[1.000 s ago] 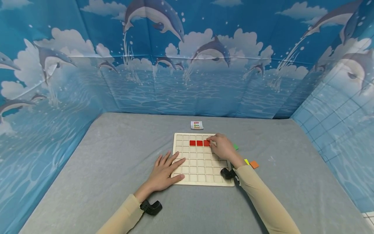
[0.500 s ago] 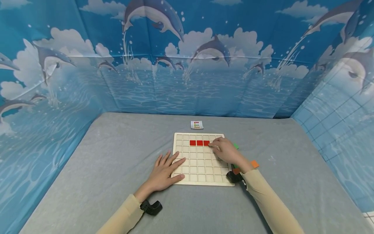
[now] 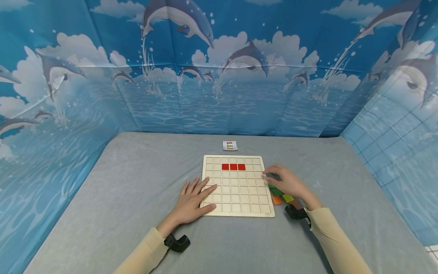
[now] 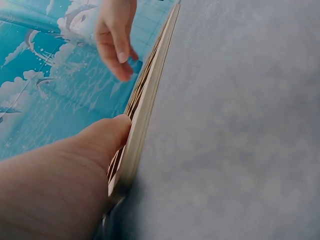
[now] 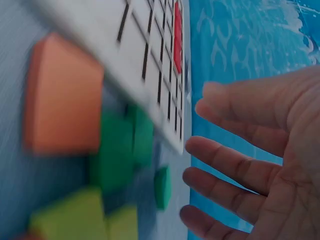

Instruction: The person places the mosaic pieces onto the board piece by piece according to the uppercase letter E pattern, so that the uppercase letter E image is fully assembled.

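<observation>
A pale wooden grid board lies on the grey cloth. Three red square tiles sit side by side in its second row from the far edge. My left hand rests spread on the board's left side, thumb at the near edge. Past the right edge hovers my right hand, its fingers loosely bent and nothing in them. Beneath and beside it are green tiles, an orange tile and a yellow tile, partly hidden by that hand. The right wrist view shows the orange tile close up.
A small card printed with a coloured grid lies beyond the board's far edge. Grey cloth covers the table. A blue dolphin-print curtain hangs behind and along both sides.
My right hand has let go of the third red tile, leaving it in its cell, and has moved right, off the board to above the loose tiles. The left hand has stayed put.
</observation>
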### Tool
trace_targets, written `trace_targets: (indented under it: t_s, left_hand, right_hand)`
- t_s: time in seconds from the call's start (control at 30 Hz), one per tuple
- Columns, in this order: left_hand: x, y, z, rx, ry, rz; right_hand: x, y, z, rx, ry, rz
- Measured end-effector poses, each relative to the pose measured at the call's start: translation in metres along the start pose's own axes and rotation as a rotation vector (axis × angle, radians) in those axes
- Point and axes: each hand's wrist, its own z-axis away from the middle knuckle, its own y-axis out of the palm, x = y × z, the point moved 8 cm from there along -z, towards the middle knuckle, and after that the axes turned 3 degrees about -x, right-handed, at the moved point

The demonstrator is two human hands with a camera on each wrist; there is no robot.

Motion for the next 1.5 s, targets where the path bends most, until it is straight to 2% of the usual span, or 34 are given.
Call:
trace_targets:
  t_s: [0.27, 0.43, 0.63, 0.83, 1.17, 1.5]
  left_hand:
    - [0.001, -0.001, 0.000, 0.008, -0.010, 0.003]
    - [0.001, 0.000, -0.001, 0.010, -0.011, 0.004]
    - [0.000, -0.001, 0.000, 0.002, 0.002, -0.002]
    - [-0.002, -0.003, 0.000, 0.009, 0.002, 0.005]
    - [-0.001, -0.004, 0.001, 0.009, 0.001, 0.002]
    - [-0.002, -0.003, 0.000, -0.008, 0.014, 0.001]
  right_hand:
    - [-0.022, -0.011, 0.019, 0.025, 0.071, 0.037]
    - [-0.031, -0.019, 0.031, 0.027, 0.083, 0.062]
    - [-0.039, -0.021, 0.040, 0.117, 0.057, 0.089]
    - [-0.044, -0.021, 0.040, 0.170, 0.081, 0.066]
    - [-0.048, -0.020, 0.039, 0.161, 0.101, 0.081]
    - [-0.050, -0.022, 0.040, 0.132, 0.116, 0.048]
